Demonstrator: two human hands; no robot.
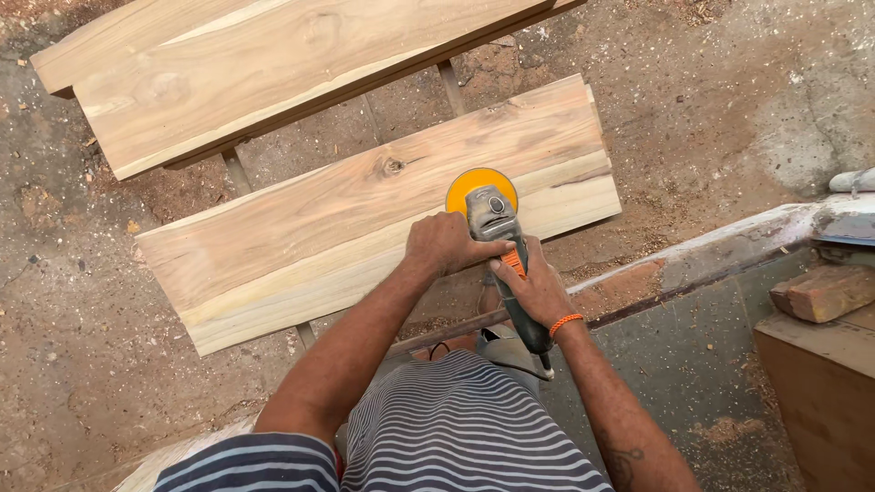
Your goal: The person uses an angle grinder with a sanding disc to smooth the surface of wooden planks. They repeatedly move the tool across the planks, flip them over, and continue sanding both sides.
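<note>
A grey angle grinder (499, 239) with a yellow sanding disc (476, 186) rests on a long wooden plank (365, 214), near its front right part. My left hand (444, 243) grips the grinder's head from the left side. My right hand (536, 290) wraps the grinder's body behind it, an orange band on the wrist. The plank lies on thin metal bars (235, 171) above the dirt ground.
A second, larger plank (237, 68) lies farther away at the top. Sawdust covers the ground (720, 118). A metal rail (711, 251) runs diagonally at right, with a brick (825, 292) on a wooden box (820, 392) at the right edge.
</note>
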